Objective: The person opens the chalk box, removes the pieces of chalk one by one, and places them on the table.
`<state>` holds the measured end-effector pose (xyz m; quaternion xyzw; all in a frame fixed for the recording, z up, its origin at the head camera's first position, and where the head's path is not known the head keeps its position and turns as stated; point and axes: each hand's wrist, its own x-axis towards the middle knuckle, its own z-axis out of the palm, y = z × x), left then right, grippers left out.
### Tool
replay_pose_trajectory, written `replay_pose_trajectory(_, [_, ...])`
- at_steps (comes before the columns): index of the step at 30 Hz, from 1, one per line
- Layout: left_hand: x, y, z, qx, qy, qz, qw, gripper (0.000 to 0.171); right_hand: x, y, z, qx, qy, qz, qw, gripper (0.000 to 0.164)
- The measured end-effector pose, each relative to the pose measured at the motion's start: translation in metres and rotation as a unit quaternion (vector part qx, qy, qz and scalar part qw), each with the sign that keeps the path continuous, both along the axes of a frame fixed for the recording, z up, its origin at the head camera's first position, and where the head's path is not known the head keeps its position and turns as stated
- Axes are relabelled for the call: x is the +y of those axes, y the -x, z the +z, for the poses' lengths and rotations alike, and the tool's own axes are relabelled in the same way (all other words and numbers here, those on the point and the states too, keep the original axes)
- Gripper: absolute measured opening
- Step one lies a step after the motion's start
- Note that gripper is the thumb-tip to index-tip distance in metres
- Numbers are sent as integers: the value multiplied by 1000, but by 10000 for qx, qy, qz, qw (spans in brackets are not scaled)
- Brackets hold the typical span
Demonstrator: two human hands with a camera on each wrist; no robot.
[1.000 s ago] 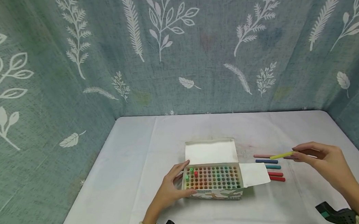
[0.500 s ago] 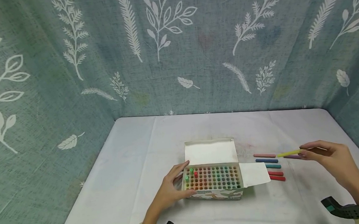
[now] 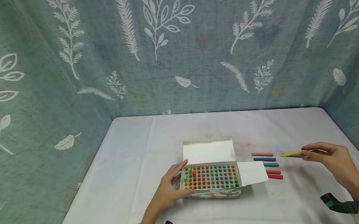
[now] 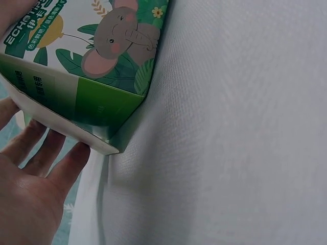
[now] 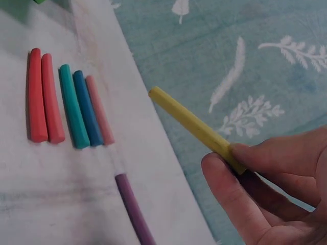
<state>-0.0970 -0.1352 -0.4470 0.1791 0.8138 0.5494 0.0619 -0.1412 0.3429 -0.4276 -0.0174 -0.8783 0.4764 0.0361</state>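
The left hand [image 3: 168,187] grips the open, green-and-white printed cardboard box [image 3: 216,194] between thumb and fingers, probably for steadiness; the right hand [image 3: 333,154] pinches one end of the yellow chalk-like stick [image 5: 191,125], raised off the table [image 3: 133,162], perhaps leaving its tip free.

Box [image 4: 84,53] partly outside left-wrist view
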Motion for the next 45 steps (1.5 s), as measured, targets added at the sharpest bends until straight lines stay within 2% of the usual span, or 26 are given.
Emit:
replay_pose_trajectory(7, [-2, 0, 0, 52, 52, 4, 10000, 84, 8, 0, -14, -359, 414, -159, 9984, 42])
replay_pose_trajectory(11, [-1, 0, -1, 85, 41, 24, 10000, 84, 14, 0, -24, -663, 469, -293, 9963, 45])
replay_pose_trajectory(17, [0, 0, -2, 19, -5, 33, 10000, 84, 25, 4, -41, -1063, 219, -513, 9928, 55])
replay_pose_trajectory(21, [-1, 0, -2, -13, 12, 63, 10000, 85, 31, 11, -61, -1274, -27, -733, 9891, 60])
replay_pose_trajectory(25, [-1, -1, -2, -16, -9, 60, 10000, 84, 35, 13, -74, -1490, 8, -889, 9848, 62])
replay_pose_trajectory(28, [-1, -2, -2, -12, -24, 50, 10000, 84, 34, 11, -77, -1516, 244, -908, 9840, 58])
replay_pose_trajectory(32, [0, -3, -2, -12, -26, 44, 10000, 84, 29, 8, -74, -1321, 463, -909, 9860, 53])
replay_pose_trajectory(38, [-1, -2, -2, -5, -62, 27, 10000, 84, 21, 5, -62, -1136, 300, -888, 9891, 52])
replay_pose_trajectory(45, [-1, -2, -2, -6, -59, 7, 10000, 83, 16, 1, -56, -1238, 15, -1088, 9863, 47])
